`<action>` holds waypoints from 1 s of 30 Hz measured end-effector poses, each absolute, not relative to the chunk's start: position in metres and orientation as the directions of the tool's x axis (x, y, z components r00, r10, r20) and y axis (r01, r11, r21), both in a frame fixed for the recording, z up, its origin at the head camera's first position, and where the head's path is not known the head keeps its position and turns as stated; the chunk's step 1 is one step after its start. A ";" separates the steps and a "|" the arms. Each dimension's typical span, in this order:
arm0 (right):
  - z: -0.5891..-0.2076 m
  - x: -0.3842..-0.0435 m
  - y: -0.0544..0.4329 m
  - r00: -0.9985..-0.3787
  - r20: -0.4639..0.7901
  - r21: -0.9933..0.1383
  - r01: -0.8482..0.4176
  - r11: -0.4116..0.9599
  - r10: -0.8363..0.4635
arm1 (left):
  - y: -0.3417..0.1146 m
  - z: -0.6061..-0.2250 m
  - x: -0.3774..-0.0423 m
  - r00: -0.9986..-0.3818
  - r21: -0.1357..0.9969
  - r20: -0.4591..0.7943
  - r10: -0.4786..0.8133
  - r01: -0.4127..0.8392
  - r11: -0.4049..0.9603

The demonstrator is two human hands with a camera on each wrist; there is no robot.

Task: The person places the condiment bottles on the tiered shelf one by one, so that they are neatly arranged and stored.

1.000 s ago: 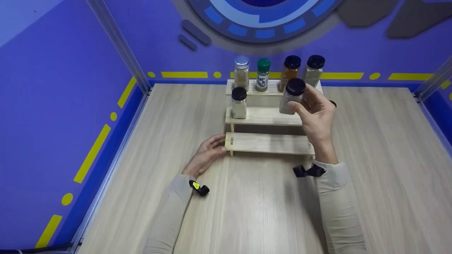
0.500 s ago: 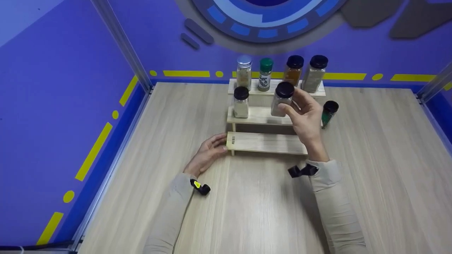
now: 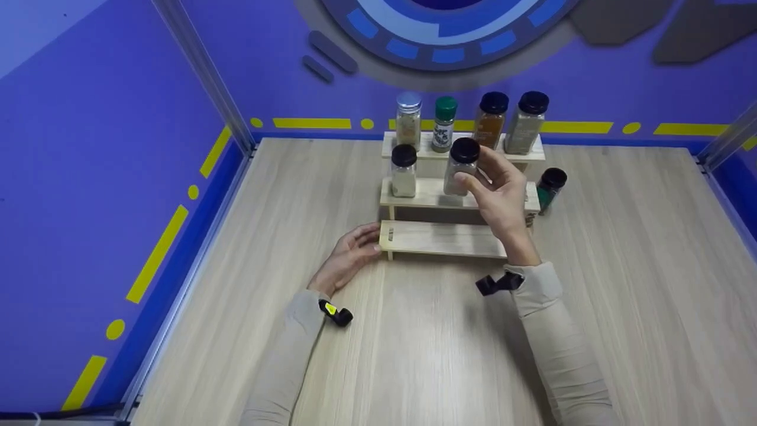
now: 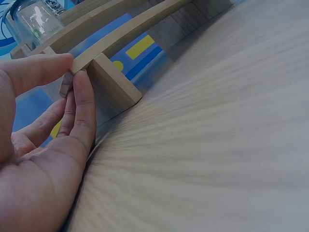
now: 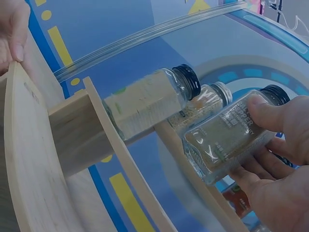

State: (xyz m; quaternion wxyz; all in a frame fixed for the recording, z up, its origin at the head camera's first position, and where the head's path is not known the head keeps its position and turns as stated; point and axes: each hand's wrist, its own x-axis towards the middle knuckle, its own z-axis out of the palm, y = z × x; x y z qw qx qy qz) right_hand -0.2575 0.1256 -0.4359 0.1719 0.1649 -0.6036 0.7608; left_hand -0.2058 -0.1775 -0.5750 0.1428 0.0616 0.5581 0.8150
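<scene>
My right hand (image 3: 502,198) grips a square glass spice jar (image 5: 227,133) with a black lid, thumb on one side and fingers on the other. In the head view the jar is upright over the middle step of a three-step wooden spice rack (image 3: 443,238). Whether its base touches the step cannot be told. To its left on that step stands another black-lidded jar (image 3: 404,171) with pale contents. My left hand (image 4: 58,130) pinches the left end of the rack's lowest step between thumb and fingers.
Along the top step stand a silver-lidded jar (image 3: 408,121), a green-capped jar (image 3: 443,124), an orange-brown spice jar (image 3: 492,118) and a grey-contents jar (image 3: 526,122). A green-bodied jar (image 3: 550,189) sits right of the rack. Blue wall panels (image 3: 118,177) border the table.
My right hand has carried the jar leftward over the middle step, nearer the pale jar. The green-bodied jar has come into view behind it. My left hand stays on the rack.
</scene>
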 end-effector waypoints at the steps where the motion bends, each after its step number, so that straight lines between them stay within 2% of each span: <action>1: -0.436 -0.258 0.125 -0.888 0.456 -0.865 -0.458 -0.208 0.060 | -0.177 -0.575 -0.206 -0.952 0.926 -0.059 0.301 -0.165 -0.338; 30: -0.452 -0.275 0.107 -0.921 0.387 -0.901 -0.388 -0.196 0.046 | -0.177 -0.575 -0.207 -0.950 0.928 -0.068 0.304 -0.172 -0.331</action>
